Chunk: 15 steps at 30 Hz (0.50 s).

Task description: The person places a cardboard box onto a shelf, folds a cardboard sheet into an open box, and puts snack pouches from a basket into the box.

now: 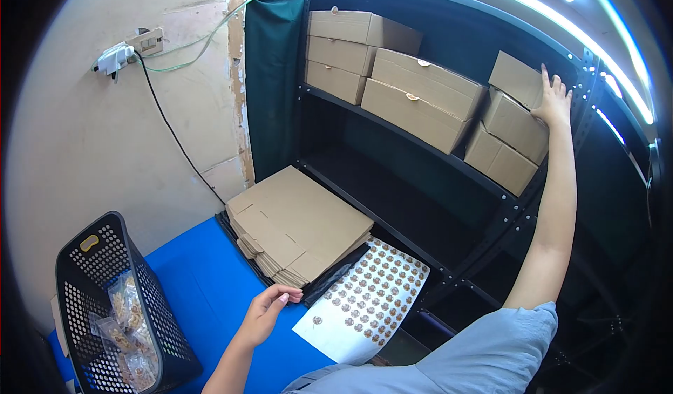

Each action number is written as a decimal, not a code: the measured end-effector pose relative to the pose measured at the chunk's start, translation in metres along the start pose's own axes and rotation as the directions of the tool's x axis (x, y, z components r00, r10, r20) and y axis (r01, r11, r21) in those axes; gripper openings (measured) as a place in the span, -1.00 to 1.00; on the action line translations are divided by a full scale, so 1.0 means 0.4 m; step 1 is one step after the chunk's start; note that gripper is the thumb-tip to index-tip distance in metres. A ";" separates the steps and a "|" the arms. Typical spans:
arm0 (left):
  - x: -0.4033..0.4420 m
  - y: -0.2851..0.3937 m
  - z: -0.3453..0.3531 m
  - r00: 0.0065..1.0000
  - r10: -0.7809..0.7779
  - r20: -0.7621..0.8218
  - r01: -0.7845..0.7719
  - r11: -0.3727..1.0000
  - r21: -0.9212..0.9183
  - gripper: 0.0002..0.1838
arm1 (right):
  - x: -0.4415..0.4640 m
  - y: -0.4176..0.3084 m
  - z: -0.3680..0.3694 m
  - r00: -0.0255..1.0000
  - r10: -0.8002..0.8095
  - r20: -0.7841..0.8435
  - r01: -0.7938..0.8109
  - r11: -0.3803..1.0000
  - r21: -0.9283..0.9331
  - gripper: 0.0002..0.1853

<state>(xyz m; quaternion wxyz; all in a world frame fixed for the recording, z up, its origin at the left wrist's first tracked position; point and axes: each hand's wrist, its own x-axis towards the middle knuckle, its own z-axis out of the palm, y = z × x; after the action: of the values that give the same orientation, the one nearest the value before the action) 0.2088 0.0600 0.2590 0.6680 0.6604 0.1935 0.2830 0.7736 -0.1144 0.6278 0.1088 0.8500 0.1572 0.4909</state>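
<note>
My right hand [554,105] reaches up to the shelf and grips the right end of a small cardboard box [516,77], thumb at its front and fingers spread along the side. That box sits slightly tilted on two other cardboard boxes [506,145]. Lower down, my left hand [266,311] hovers by the front corner of a stack of flattened cardboard boxes [301,219], its fingers loosely bent and apparently holding nothing. Beside it lies a white sheet of round brown stickers [375,296], partly peeled at the lower left.
More closed cardboard boxes [420,99] stand along the dark metal shelf [413,136]. A black perforated basket [165,317] with small filled clear bags [130,324] stands left on the blue table [231,324]. A black cable [172,131] hangs from the wall socket [147,42].
</note>
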 end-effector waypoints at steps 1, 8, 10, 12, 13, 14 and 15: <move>0.005 -0.002 0.004 1.000 -0.001 0.008 0.001 1.000 0.001 -0.76 | -0.003 -0.001 -0.003 0.999 -0.017 -0.049 0.018 1.000 0.026 0.34; 0.018 -0.015 0.029 0.999 -0.026 0.048 0.026 1.000 -0.011 -0.77 | 0.024 -0.017 -0.008 0.997 -0.082 0.006 0.082 0.995 -0.058 0.23; 0.014 -0.025 0.019 0.998 -0.017 0.062 0.016 1.000 0.016 -0.75 | 0.010 -0.012 -0.034 0.994 -0.107 -0.006 0.107 0.994 -0.006 0.18; 0.008 -0.028 0.010 0.998 -0.031 0.052 0.031 1.000 0.001 -0.75 | 0.009 0.004 -0.047 0.987 -0.160 -0.014 0.160 0.987 0.007 0.16; 0.012 -0.030 0.009 0.999 -0.036 0.040 0.037 0.999 -0.022 -0.75 | 0.000 0.016 -0.055 0.984 -0.174 -0.050 0.176 0.984 0.033 0.14; 0.016 -0.034 0.006 0.998 -0.032 0.050 0.034 0.999 -0.025 -0.75 | -0.007 0.030 -0.066 0.984 -0.169 -0.049 0.170 0.985 0.024 0.14; 0.020 -0.039 0.003 0.998 -0.029 0.048 0.031 0.999 -0.041 -0.75 | -0.012 0.044 -0.076 0.973 -0.202 -0.111 0.213 0.972 0.098 0.15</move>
<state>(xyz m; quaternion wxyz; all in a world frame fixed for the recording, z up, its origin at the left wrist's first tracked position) 0.2176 0.0647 0.2445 0.6902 0.6500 0.1816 0.2611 0.7478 -0.1316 0.6448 0.1050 0.8080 0.2770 0.5093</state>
